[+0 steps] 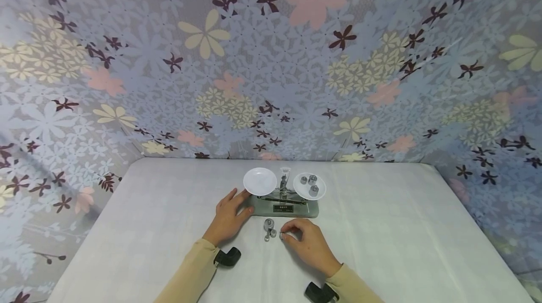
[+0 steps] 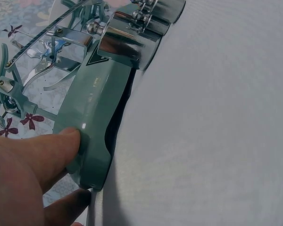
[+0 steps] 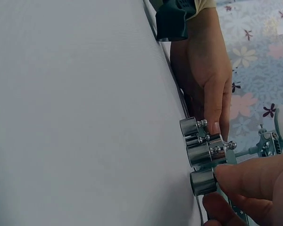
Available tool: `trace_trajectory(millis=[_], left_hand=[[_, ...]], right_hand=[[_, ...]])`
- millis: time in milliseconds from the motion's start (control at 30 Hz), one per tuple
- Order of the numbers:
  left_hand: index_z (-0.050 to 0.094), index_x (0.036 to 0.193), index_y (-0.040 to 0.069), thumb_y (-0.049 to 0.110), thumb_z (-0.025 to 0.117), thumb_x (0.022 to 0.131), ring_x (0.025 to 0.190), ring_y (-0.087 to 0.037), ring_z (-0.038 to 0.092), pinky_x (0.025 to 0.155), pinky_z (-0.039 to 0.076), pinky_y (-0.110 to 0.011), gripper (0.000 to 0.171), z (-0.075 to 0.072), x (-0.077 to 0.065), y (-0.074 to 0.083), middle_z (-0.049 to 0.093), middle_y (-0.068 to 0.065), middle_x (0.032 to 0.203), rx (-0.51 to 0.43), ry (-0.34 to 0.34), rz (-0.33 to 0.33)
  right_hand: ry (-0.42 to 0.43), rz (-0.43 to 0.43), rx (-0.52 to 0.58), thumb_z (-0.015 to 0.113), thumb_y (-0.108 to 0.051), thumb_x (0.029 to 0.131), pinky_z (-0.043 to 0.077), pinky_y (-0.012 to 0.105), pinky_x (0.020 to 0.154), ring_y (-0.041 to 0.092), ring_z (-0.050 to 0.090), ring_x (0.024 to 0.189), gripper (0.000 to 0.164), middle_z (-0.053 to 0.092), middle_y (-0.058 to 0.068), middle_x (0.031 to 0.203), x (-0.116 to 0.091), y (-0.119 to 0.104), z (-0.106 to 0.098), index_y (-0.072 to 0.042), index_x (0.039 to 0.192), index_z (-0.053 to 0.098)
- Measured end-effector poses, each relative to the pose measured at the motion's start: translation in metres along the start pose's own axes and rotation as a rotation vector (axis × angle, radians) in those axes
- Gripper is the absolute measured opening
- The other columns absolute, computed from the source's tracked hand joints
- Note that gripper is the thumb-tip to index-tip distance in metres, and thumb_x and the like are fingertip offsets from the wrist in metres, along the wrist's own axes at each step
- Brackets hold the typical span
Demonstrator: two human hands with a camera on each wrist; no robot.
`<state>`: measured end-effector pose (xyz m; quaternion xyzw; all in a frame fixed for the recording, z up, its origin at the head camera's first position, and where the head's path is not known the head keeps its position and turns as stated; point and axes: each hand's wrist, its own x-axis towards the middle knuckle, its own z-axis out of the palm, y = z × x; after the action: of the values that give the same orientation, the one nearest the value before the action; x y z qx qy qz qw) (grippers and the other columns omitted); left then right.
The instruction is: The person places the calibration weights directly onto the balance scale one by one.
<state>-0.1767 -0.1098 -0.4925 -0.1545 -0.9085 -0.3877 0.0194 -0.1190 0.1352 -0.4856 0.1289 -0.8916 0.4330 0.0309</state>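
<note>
A small balance scale with a green base (image 1: 313,208) stands at the table's middle, with white left (image 1: 259,181) and right (image 1: 320,185) pans. My left hand (image 1: 228,216) holds the base's left end, its thumb (image 2: 61,148) pressed on the green surface. Just in front of the scale, my right hand (image 1: 309,245) pinches a small metal weight (image 3: 203,182) between thumb and fingers, at table level. Several knobbed weights stand in a cluster left of it, the biggest one (image 1: 268,223) nearest the scale. The right pan carries three metal weights (image 1: 313,190).
A white cloth covers the table (image 1: 402,227). Behind it and at both sides hangs a flowered curtain (image 1: 271,67). Black wrist mounts sit on my left (image 1: 228,257) and right (image 1: 319,292) wrists.
</note>
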Motion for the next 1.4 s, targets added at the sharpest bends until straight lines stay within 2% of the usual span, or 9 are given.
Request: trace_trajectory(millis=[433, 667, 867, 1400], left_hand=[[0.052, 0.146, 0.006, 0.025, 0.062, 0.1, 0.147, -0.043, 0.026, 0.117, 0.014, -0.065, 0.051, 0.0, -0.003, 0.002, 0.05, -0.014, 0.15, -0.006, -0.001, -0.01], [0.052, 0.146, 0.005, 0.024, 0.062, 0.1, 0.148, -0.043, 0.025, 0.117, 0.013, -0.065, 0.051, 0.0, -0.002, 0.002, 0.05, -0.014, 0.15, -0.006, 0.001, -0.011], [0.052, 0.146, 0.005, 0.025, 0.062, 0.1, 0.147, -0.043, 0.026, 0.117, 0.014, -0.066, 0.051, 0.0, -0.002, 0.001, 0.05, -0.014, 0.15, -0.002, -0.002, -0.006], [0.052, 0.146, 0.007, 0.027, 0.062, 0.099, 0.147, -0.043, 0.026, 0.116, 0.015, -0.066, 0.052, 0.0, 0.0, 0.0, 0.051, -0.013, 0.15, 0.008, 0.002, 0.008]], right_hand=[[-0.01, -0.027, 0.006, 0.078, -0.01, 0.087, 0.052, 0.032, 0.079, 0.011, 0.06, 0.088, 0.012, 0.067, -0.015, 0.087, -0.002, 0.003, 0.001, -0.02, 0.088, 0.072], [-0.017, 0.029, 0.026, 0.076, -0.01, 0.088, 0.052, 0.03, 0.079, 0.009, 0.059, 0.088, 0.012, 0.064, -0.013, 0.088, -0.001, 0.002, 0.0, -0.021, 0.09, 0.072], [-0.012, 0.043, 0.048, 0.076, -0.014, 0.089, 0.052, 0.029, 0.077, 0.007, 0.06, 0.086, 0.008, 0.064, -0.01, 0.091, 0.0, 0.003, 0.0, -0.02, 0.09, 0.071], [0.079, 0.032, 0.063, 0.077, -0.007, 0.087, 0.042, 0.023, 0.061, 0.007, 0.052, 0.073, 0.017, 0.063, -0.012, 0.085, 0.001, -0.007, -0.011, -0.023, 0.089, 0.071]])
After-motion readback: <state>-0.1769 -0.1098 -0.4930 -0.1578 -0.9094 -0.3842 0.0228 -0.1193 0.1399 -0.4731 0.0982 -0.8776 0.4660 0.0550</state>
